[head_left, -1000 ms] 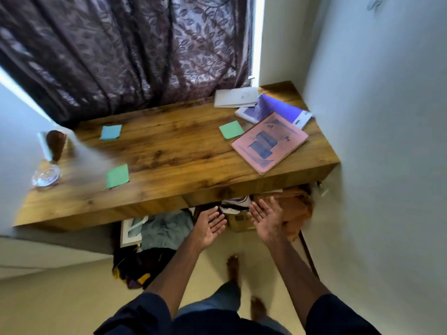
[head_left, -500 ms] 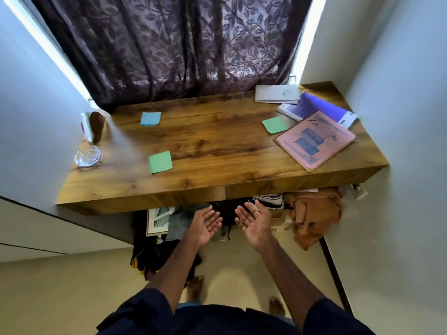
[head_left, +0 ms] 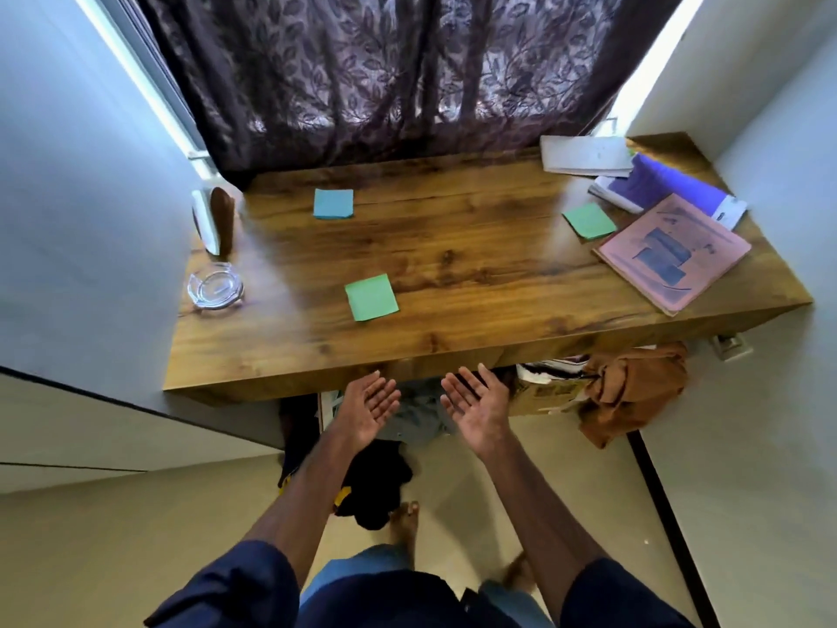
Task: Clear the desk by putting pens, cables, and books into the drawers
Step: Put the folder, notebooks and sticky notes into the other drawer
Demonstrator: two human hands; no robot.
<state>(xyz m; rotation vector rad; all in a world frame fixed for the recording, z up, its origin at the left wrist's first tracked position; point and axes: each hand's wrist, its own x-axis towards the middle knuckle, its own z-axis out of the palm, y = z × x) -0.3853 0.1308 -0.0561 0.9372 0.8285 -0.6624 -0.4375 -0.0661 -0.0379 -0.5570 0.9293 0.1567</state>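
- Both my arms reach forward, forearms bare, dark sleeves pushed up near the elbows.
- My left hand [head_left: 369,407] is palm up, fingers spread and slack, holding nothing; fingertips sit just below the front edge of the desk [head_left: 453,265].
- My right hand [head_left: 478,403] mirrors it: palm up, fingers loose and apart, nothing in it, fingertips also right under the desk edge.
- The two hands are side by side, not touching each other.
- Can't tell whether either hand touches the desk's front panel; no drawer handle visible.
- Books are on the far right of the desk: pink book [head_left: 672,251] at the front right corner, overlapping a purple book [head_left: 666,185] behind it, and a white booklet [head_left: 586,155] at the back by the curtain [head_left: 385,74].
- Green sticky pad [head_left: 589,220] lies just left of the pink book, a second green pad [head_left: 371,296] near the front middle, a blue pad [head_left: 333,204] further back on the left.
- Left end of the desk: glass ashtray [head_left: 216,285] near the wall, an upright brown-and-white thing behind it, can't tell what.
- Under the desk: brown cloth [head_left: 634,387] at right, a cardboard box beside it, dark clothes on the floor.
- My bare foot [head_left: 404,521] is on the floor below my hands.
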